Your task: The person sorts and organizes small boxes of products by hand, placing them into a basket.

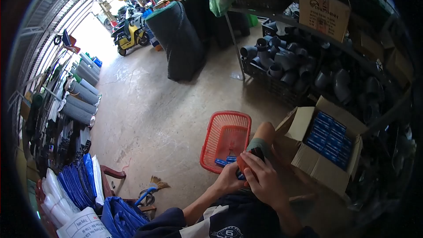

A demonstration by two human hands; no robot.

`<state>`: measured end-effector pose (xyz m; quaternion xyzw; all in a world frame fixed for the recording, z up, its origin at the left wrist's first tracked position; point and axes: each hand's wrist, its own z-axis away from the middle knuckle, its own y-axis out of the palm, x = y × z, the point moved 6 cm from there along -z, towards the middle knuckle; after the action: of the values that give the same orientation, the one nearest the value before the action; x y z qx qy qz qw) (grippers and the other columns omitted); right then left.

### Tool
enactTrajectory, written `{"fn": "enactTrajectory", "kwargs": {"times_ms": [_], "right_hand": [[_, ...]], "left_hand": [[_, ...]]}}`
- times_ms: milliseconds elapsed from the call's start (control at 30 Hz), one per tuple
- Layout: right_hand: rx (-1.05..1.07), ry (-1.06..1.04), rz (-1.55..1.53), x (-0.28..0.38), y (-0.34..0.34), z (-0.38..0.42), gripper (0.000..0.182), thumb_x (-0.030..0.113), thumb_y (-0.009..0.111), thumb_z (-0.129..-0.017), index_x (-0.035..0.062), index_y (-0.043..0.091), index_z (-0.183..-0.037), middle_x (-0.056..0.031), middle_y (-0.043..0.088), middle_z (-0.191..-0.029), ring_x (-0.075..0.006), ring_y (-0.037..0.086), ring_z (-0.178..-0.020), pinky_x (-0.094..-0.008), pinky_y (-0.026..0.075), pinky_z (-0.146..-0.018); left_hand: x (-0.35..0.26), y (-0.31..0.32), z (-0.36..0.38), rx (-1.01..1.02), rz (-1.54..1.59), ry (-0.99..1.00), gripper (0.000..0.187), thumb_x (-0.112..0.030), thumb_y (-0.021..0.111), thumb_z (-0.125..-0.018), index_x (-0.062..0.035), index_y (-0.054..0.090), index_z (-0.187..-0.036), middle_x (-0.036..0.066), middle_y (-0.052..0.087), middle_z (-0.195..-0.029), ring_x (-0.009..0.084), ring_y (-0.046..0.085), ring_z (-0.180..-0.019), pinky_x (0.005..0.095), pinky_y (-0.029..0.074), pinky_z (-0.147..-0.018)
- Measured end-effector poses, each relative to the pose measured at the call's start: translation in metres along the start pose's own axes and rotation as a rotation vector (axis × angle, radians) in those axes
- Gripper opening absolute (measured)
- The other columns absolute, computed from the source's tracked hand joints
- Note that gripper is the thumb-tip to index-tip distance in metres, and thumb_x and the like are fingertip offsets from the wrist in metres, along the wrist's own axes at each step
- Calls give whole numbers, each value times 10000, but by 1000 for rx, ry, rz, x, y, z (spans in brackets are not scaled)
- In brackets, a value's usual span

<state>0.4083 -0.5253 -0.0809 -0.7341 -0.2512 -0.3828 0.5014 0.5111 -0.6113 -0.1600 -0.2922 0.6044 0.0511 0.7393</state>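
Close together above my lap, both hands are closed round a small orange-and-black object (241,165), whose exact kind I cannot make out. My right hand (263,180) lies over it with the fingers wrapped across. From the other side, my left hand (228,178) grips at its lower end, where a bit of blue shows between the hands. Just beyond my left hand stands a red plastic basket (204,150) on the floor, with several small blue boxes (221,162) at its near end.
An open cardboard box (313,167) packed with small blue boxes (328,139) stands to the right. Crates of grey pipe fittings (286,59) fill the shelf behind it. Rolled mesh (178,39) and a yellow scooter (128,37) are farther off. Blue plastic sheeting (121,218) lies at left.
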Motion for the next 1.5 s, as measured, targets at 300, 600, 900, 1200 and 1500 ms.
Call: {"fn": "enactTrajectory", "kwargs": {"times_ms": [300, 600, 900, 1200, 1500], "right_hand": [[26, 283, -233, -27, 29, -20, 420, 240, 431, -1027, 7, 510, -1368, -196, 531, -1384, -324, 513, -1290, -370, 389, -1080], [0, 367, -594, -74, 72, -53, 450, 279, 355, -1051, 4, 454, -1395, -238, 485, -1404, -354, 496, -1289, -398, 383, -1068], [10, 398, -385, -72, 69, -35, 478, 265, 321, -1054, 30, 360, -1469, -231, 425, -1459, -339, 418, -1358, -409, 319, -1127], [-132, 571, -807, -133, 65, -37, 440, 287, 298, -1052, 17, 485, -1346, -181, 542, -1300, -287, 529, -1218, -381, 404, -1056], [-173, 900, -1338, -175, 33, 52, 403, 410, 376, -1005, 158, 572, -1250, 2, 667, -1155, -227, 661, -858, -338, 537, -614]], "left_hand": [[-11, -29, 6, -271, -529, 118, 703, -192, 800, -683, -20, 523, -1305, 184, 631, -1238, 344, 591, -1168, 444, 425, -987], [-30, -54, -2, -331, -820, 245, 805, -170, 844, -600, -70, 553, -1345, 126, 623, -1290, 303, 598, -1177, 426, 424, -995], [-23, -45, -9, -260, -724, 138, 812, -84, 746, -647, -117, 475, -1411, 102, 573, -1311, 279, 541, -1208, 402, 381, -944], [-31, -22, 5, -174, -726, 532, 848, -67, 805, -642, -135, 483, -1423, 101, 573, -1351, 268, 544, -1218, 436, 401, -964], [112, -59, 13, -436, 101, -194, 595, -274, 771, -829, -46, 413, -1246, 219, 628, -1055, 337, 652, -1001, 401, 514, -825]]}}
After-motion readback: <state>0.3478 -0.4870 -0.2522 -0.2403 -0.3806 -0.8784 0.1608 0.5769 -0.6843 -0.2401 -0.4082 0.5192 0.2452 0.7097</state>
